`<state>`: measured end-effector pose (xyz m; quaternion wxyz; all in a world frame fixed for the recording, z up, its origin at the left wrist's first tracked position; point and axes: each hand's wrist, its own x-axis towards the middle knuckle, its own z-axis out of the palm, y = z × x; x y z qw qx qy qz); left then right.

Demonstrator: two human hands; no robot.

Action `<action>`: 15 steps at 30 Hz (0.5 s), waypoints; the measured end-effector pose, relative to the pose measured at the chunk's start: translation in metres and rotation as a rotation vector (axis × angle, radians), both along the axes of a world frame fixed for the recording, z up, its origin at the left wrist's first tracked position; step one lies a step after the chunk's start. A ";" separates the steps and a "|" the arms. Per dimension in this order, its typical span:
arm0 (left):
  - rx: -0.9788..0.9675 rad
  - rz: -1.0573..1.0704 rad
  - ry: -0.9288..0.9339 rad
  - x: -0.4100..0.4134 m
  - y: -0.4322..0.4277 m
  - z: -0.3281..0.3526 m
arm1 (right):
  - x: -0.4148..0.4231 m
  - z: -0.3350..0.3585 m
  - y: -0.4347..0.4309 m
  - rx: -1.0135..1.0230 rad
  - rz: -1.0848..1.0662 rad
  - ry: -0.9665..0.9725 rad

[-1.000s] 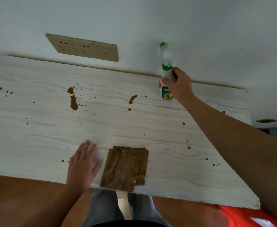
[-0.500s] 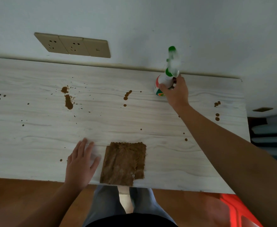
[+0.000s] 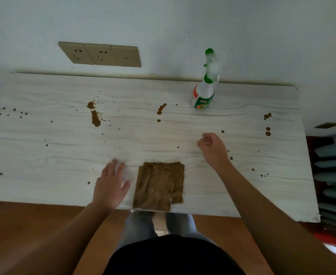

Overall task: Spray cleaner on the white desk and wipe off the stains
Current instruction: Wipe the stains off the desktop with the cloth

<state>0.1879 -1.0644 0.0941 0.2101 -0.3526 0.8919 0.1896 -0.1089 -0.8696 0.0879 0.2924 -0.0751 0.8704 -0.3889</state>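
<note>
My right hand hangs loosely curled and holding nothing above the white table, well short of the spray bottle standing upright near the back edge by the wall, while my left hand lies flat and open on the table just beside the brown cloth at the front edge. The bottle looks like light, smooth plastic, so I judge the narrow neck under the green trigger the safest place for my grip, and the cloth should be soft and limp, easy to bunch from the top. The nozzle is blurred against the wall, how full the bottle is I cannot tell, and the brown stains may run past what shows.
</note>
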 end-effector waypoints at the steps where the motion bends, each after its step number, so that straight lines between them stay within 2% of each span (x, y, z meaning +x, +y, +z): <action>1: -0.002 -0.009 -0.023 -0.002 -0.001 0.003 | 0.016 -0.001 0.007 0.016 0.025 -0.026; 3: -0.008 -0.022 -0.052 -0.002 -0.002 0.011 | 0.047 -0.004 0.018 0.064 0.095 -0.074; 6: -0.035 -0.008 0.004 0.004 -0.002 0.020 | 0.081 -0.008 0.025 0.141 0.167 -0.109; 11: -0.053 -0.028 0.096 0.024 -0.005 0.025 | 0.114 -0.008 0.018 0.240 0.192 -0.104; 15: -0.051 -0.124 0.094 0.040 -0.011 0.022 | 0.129 -0.004 0.006 0.284 0.138 -0.097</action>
